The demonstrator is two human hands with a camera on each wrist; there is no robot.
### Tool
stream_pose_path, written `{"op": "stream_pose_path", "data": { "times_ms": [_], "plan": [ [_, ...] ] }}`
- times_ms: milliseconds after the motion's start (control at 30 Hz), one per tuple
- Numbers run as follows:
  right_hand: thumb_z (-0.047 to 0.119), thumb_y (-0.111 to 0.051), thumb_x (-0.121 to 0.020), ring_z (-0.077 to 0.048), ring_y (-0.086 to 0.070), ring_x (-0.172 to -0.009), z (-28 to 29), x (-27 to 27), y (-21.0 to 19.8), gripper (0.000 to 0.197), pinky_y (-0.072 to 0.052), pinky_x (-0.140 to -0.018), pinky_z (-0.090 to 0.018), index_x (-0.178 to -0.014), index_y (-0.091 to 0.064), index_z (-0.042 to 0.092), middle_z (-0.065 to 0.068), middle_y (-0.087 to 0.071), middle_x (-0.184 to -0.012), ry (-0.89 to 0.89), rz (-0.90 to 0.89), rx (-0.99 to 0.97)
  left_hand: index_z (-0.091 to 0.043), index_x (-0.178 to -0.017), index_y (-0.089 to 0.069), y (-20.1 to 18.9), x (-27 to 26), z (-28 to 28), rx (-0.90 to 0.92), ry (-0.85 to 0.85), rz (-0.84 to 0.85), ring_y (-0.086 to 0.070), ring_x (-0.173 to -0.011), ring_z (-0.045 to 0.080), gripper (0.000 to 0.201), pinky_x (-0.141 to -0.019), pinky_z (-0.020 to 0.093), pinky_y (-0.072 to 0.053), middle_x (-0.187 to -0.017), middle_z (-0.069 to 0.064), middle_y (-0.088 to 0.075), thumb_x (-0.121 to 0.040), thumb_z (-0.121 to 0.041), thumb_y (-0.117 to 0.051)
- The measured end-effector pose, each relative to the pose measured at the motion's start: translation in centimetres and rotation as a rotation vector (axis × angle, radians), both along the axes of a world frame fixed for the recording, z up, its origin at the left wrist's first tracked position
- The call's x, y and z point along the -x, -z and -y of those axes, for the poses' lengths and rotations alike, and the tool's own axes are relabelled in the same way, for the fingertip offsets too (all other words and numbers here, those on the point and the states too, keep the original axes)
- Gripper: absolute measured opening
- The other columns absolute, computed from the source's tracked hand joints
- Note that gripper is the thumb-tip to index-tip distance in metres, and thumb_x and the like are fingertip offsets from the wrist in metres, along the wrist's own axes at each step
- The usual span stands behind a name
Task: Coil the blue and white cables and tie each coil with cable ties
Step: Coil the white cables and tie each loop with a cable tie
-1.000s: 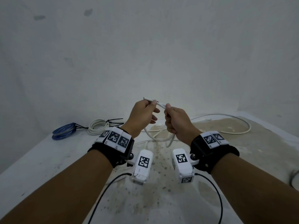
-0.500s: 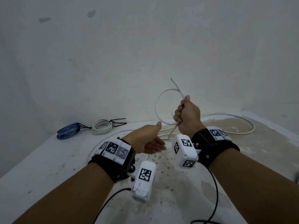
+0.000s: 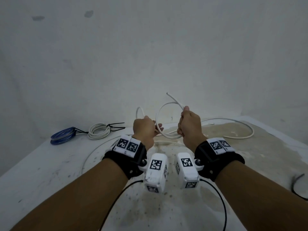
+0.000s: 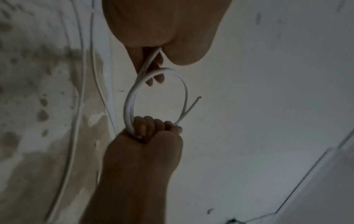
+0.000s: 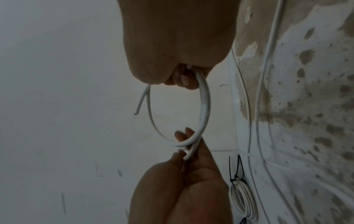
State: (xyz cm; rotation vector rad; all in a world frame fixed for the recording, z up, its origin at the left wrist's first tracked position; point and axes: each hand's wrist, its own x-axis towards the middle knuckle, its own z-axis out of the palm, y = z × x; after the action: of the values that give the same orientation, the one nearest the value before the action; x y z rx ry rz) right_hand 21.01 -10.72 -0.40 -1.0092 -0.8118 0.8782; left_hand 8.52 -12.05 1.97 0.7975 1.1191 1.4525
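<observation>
In the head view my right hand (image 3: 183,121) grips a loose white cable (image 3: 158,114) where a single loop closes, held in the air above the table. The cable's cut end (image 3: 167,93) sticks up past my right fist. My left hand (image 3: 154,129) pinches the same cable at the loop's left side, where a second bend (image 3: 139,110) rises. In the right wrist view the loop (image 5: 205,106) hangs between my right fingers (image 5: 184,80) and the left hand (image 5: 186,157). The left wrist view shows the loop (image 4: 129,98) gripped by the right hand (image 4: 153,128).
A tied blue coil (image 3: 62,136) and a tied white coil (image 3: 98,132), both with black cable ties, lie at the back left by the wall. The loose cable's slack (image 3: 250,130) curves across the stained table (image 3: 233,164). A black wire (image 3: 296,182) lies at the right edge.
My left hand, open and off the cable half a second ago, has risen and taken hold of the cable beside the loop. The right hand keeps the loop, slightly lower.
</observation>
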Motion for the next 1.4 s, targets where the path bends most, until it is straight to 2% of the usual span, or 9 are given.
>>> {"op": "stream_pose_path", "data": {
  "times_ms": [167, 333, 467, 600, 733, 900, 1033, 1200, 1400],
  "plan": [
    [0.041, -0.039, -0.104, -0.016, -0.025, -0.04, -0.4, 0.6, 0.3, 0.041, -0.026, -0.041, -0.025, -0.074, -0.046, 0.014, -0.003, -0.031, -0.057, 0.006, 0.019, 0.0, -0.003, -0.114, -0.046, -0.2, 0.8, 0.8, -0.255, 0.132, -0.403, -0.072, -0.063, 0.027, 0.021, -0.06, 0.036, -0.06, -0.098, 0.016, -0.071, -0.105, -0.018, -0.034],
    [0.042, -0.038, -0.104, -0.017, -0.028, -0.042, -0.7, 1.2, 1.0, 0.043, -0.027, -0.042, -0.026, -0.074, -0.046, 0.013, -0.004, -0.033, -0.058, 0.05, 0.033, 0.009, -0.004, -0.108, -0.053, -0.4, 2.7, 1.1, -0.358, 0.17, -0.442, -0.073, -0.069, 0.026, 0.022, -0.066, 0.039, -0.061, -0.098, 0.009, -0.074, -0.104, -0.023, -0.042],
    [0.04, -0.037, -0.105, -0.014, -0.028, -0.044, -0.6, 2.2, 1.4, 0.043, -0.027, -0.042, -0.025, -0.07, -0.044, 0.015, -0.001, -0.033, -0.057, -0.029, 0.077, -0.072, -0.007, -0.109, -0.055, -0.3, 4.1, 0.7, -0.41, 0.24, -0.74, -0.074, -0.07, 0.023, 0.014, -0.067, 0.038, -0.061, -0.103, 0.003, -0.072, -0.102, -0.013, -0.045],
    [0.037, -0.036, -0.106, -0.012, -0.027, -0.041, -0.3, 3.3, 1.3, 0.044, -0.026, -0.041, -0.024, -0.068, -0.041, 0.015, -0.001, -0.033, -0.054, -0.136, 0.118, -0.132, -0.01, -0.113, -0.055, -0.7, 5.2, 0.0, -0.414, 0.266, -0.74, -0.072, -0.07, 0.014, 0.021, -0.065, 0.025, -0.057, -0.109, 0.005, -0.069, -0.103, -0.005, -0.037],
    [0.036, -0.036, -0.106, -0.011, -0.027, -0.04, -0.3, 4.3, 0.6, 0.043, -0.025, -0.04, -0.022, -0.068, -0.04, 0.016, 0.003, -0.032, -0.051, -0.265, 0.17, -0.169, -0.008, -0.114, -0.058, -1.8, 6.0, -0.3, -0.44, 0.228, -0.696, -0.055, -0.048, 0.01, 0.024, -0.047, 0.022, -0.047, -0.082, 0.003, -0.068, -0.105, -0.016, -0.037],
    [0.038, -0.038, -0.106, -0.011, -0.026, -0.043, -0.7, 4.1, 0.4, 0.041, -0.023, -0.044, -0.025, -0.07, -0.042, 0.016, 0.004, -0.032, -0.053, -0.335, 0.246, -0.134, -0.008, -0.113, -0.056, -3.4, 7.5, -1.0, -0.401, 0.396, -0.756, -0.062, -0.066, 0.013, 0.022, -0.058, 0.021, -0.049, -0.105, 0.008, -0.072, -0.105, -0.01, -0.036],
    [0.038, -0.037, -0.106, -0.012, -0.027, -0.042, -0.9, 4.3, 0.7, 0.042, -0.024, -0.043, -0.025, -0.07, -0.043, 0.015, 0.003, -0.033, -0.052, -0.339, 0.317, -0.132, -0.007, -0.12, -0.054, -4.3, 7.9, -0.7, -0.368, 0.53, -0.754, -0.052, -0.052, 0.016, 0.025, -0.052, 0.025, -0.045, -0.084, 0.009, -0.068, -0.106, -0.018, -0.036],
    [0.038, -0.038, -0.105, -0.013, -0.031, -0.047, -0.9, 4.9, 0.9, 0.042, -0.027, -0.044, -0.026, -0.072, -0.046, 0.013, -0.002, -0.035, -0.058, -0.337, 0.439, -0.169, 0.005, -0.105, -0.06, -3.5, 7.3, -1.8, -0.418, 0.36, -0.76, -0.039, -0.042, 0.01, 0.039, -0.04, 0.02, -0.032, -0.073, 0.006, -0.061, -0.105, -0.029, -0.041],
    [0.037, -0.038, -0.105, -0.012, -0.031, -0.045, -0.7, 5.2, 1.1, 0.043, -0.029, -0.046, -0.028, -0.07, -0.044, 0.014, 0.001, -0.037, -0.054, -0.342, 0.506, -0.207, -0.009, -0.086, -0.056, -3.2, 7.3, -2.3, -0.205, 0.372, -0.676, -0.024, -0.044, 0.008, 0.042, -0.04, 0.02, -0.018, -0.057, -0.003, -0.036, -0.105, -0.04, -0.034]
  ]
}}
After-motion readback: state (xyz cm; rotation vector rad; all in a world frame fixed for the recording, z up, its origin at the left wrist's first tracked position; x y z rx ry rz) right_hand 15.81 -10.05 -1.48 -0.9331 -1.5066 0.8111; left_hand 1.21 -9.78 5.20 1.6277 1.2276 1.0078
